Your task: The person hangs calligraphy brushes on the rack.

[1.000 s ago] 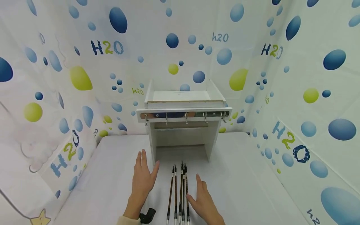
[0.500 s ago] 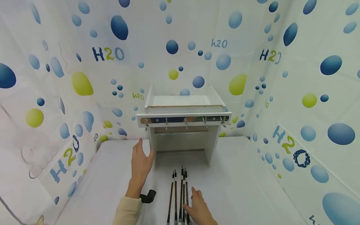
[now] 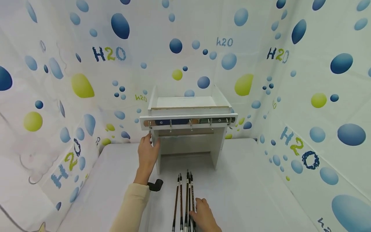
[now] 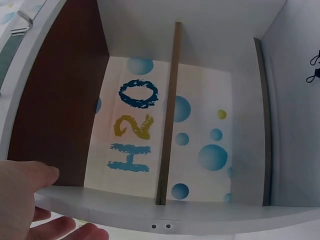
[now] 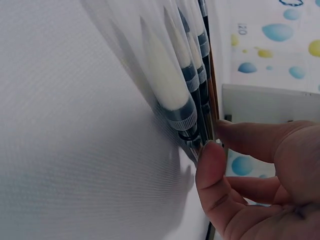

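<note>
Several calligraphy brushes (image 3: 186, 199) lie side by side, brown handles with dark looped ends toward a white shelf (image 3: 188, 118). In the right wrist view their pale bristles (image 5: 165, 75) sit under clear caps. My right hand (image 3: 204, 215) is at the rightmost brush, thumb and index fingertip pinching its handle. My left hand (image 3: 147, 154) is at the shelf's left side panel (image 4: 115, 205), below the hook rail. In the left wrist view the thumb (image 4: 40, 175) lies on the panel's inner side and the fingers curl beneath its outer side, gripping it.
A rail with several metal hooks (image 3: 191, 124) runs across the shelf's front, above its compartment. White cloth (image 3: 246, 187) covers the table. A curtain (image 3: 145, 32) with blue and green drops encloses the back and sides.
My left hand has moved forward and up to the shelf's left side panel. My right hand has drawn back slightly and closed in on the rightmost brush.
</note>
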`<state>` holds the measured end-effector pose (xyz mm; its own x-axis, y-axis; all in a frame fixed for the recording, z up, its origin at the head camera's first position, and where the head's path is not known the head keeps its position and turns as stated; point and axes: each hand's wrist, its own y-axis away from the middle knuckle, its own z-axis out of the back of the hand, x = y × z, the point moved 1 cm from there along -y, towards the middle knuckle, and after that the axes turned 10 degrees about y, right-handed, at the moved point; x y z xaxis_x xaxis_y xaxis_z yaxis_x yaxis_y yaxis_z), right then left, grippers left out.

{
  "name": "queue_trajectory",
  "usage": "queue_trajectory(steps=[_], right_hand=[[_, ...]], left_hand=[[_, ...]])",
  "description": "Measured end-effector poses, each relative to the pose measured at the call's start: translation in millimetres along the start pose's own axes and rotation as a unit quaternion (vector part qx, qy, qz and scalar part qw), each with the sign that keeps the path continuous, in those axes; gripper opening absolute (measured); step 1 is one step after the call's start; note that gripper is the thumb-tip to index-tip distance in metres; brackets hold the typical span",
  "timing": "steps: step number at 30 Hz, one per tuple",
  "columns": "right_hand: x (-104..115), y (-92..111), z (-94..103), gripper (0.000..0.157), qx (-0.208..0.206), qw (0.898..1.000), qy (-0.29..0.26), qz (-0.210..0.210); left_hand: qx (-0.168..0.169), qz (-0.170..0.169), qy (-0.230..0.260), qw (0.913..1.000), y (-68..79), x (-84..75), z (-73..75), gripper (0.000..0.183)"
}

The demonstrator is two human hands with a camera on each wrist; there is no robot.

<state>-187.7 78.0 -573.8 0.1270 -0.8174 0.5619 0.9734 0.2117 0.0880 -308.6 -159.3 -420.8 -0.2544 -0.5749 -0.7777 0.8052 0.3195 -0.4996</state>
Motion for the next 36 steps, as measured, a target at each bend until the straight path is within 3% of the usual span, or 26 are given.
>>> queue_trajectory(steps=[12,19,28,31,36], right_hand=[[3,-3,-7.6,0.030,-0.015,1.000,0.012,0.023],[4,-4,-10.2,0.028,-0.016,1.000,0.019,-0.005],[7,-3,-11.4,0.014,-0.037,0.999,0.030,-0.020],[9,-2,-10.0,0.014,-0.041,0.998,0.029,-0.033],[13,-2,-7.0,0.032,-0.065,0.997,0.020,-0.047]], left_hand=[[-0.036,-0.062,-0.012,0.9973,-13.0,2.9,-0.1,0.026],[-0.037,-0.083,-0.024,0.9956,-18.0,3.4,-1.1,0.019],[-0.037,-0.095,-0.031,0.9943,-18.3,3.0,-2.4,0.016],[-0.030,-0.091,-0.032,0.9948,-18.7,2.8,-2.4,0.016],[-0.032,-0.090,-0.037,0.9948,-17.9,5.4,-2.4,0.017]])
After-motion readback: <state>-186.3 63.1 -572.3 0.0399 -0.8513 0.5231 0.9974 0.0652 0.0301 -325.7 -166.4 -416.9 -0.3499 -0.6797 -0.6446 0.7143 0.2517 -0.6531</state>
